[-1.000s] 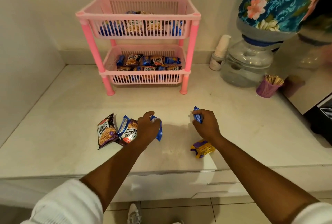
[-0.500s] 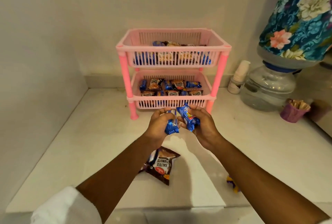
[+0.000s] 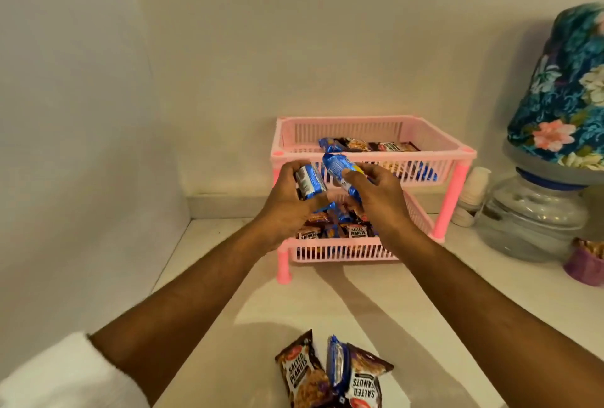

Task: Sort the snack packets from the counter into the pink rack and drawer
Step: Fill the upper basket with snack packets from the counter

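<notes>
A: Where are the blue packets?
B: Left hand [image 3: 287, 201] grips one [image 3: 310, 180]; right hand [image 3: 376, 198] grips another [image 3: 340, 169], both at the pink rack's [image 3: 457, 156] near rim.
A: Next move?
B: Probably forward: the top shelf lies just beyond both hands.

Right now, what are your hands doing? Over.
Left hand and right hand each hold a blue packet, in front of the rack. Three packets wait on counter. Nothing blocking.
</notes>
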`<state>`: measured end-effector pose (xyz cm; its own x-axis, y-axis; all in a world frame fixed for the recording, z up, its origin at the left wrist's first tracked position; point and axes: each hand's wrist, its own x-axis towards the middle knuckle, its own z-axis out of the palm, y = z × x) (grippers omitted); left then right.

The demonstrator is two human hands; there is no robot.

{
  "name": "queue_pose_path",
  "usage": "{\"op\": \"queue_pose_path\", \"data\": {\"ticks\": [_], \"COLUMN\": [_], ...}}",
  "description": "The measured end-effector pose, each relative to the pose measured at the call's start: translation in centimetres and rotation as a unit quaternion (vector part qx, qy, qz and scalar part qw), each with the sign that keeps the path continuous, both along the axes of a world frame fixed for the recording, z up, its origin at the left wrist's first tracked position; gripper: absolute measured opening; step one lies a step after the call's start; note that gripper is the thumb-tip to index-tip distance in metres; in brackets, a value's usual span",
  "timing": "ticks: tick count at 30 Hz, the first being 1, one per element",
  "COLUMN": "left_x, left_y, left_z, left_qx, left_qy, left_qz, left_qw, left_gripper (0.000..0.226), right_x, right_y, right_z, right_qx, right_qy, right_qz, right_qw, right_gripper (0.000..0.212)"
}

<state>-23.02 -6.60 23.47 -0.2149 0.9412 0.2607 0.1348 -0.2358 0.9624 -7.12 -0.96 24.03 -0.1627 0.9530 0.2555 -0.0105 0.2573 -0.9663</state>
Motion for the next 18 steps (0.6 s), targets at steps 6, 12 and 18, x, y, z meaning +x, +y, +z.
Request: {"op": "queue_pose_path", "data": {"ticks": [6,12,18], "left_x": [-2.1,-4.0,-6.1], "left_y": [3.4,7.1,11.9], "left_z": [4.4,7.8,10.1], "left_qx": [0.014,0.011,-0.029], "left_qy": [0.131,0.148,0.279], "left_qz": [0.024,0.068,0.067], "left_qw": [0.991,0.987,0.958], "left_gripper": [0.067,0.073,0.077], "right_x": [-1.5,-3.2,-6.3], "right_y": [3.2,7.9,14.5], "right_z": [5.0,8.5,8.6], "right_qx": [0.003,-0.03,-0.018], "right_qy": [-0.022,-0.038,-0.14], "right_qz": [-0.019,-0.012,-0.034], "right_qw": [1.0,0.999,0.989], "right_gripper": [0.031,0.017,0.018]}}
